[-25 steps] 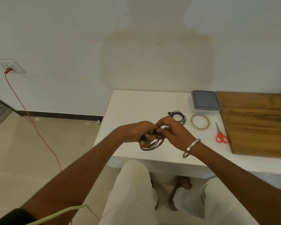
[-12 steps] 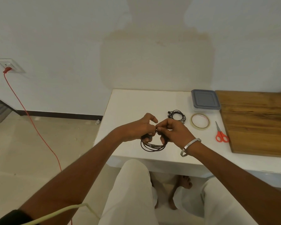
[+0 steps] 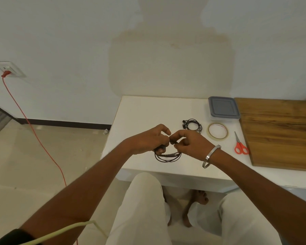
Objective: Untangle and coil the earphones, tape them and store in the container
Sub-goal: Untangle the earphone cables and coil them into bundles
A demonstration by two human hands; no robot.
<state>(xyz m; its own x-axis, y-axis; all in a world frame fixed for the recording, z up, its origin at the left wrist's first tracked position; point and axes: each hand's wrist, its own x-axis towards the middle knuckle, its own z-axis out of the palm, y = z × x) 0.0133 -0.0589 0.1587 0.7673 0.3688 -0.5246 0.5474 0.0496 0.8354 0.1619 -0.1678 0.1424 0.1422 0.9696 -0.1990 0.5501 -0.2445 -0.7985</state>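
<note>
Gripping 1 coiled earphones [image 3: 168, 157] w/ 2 hands; 2nd coil [image 3: 193, 124] apart.

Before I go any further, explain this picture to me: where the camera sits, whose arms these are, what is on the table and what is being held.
There is no machine here. The one view comes from a camera worn on a person's head, looking forward and down, so the two bare arms reaching in from the bottom are that person's own.

The left hand and right hand meet over a white table and together pinch a coil of black earphones, whose loops hang just below the fingers.

Further back lies a second coiled pair of earphones. To its right are a roll of tape, red-handled scissors and a container with a grey lid, which is closed. A wooden board fills the right side.
</note>
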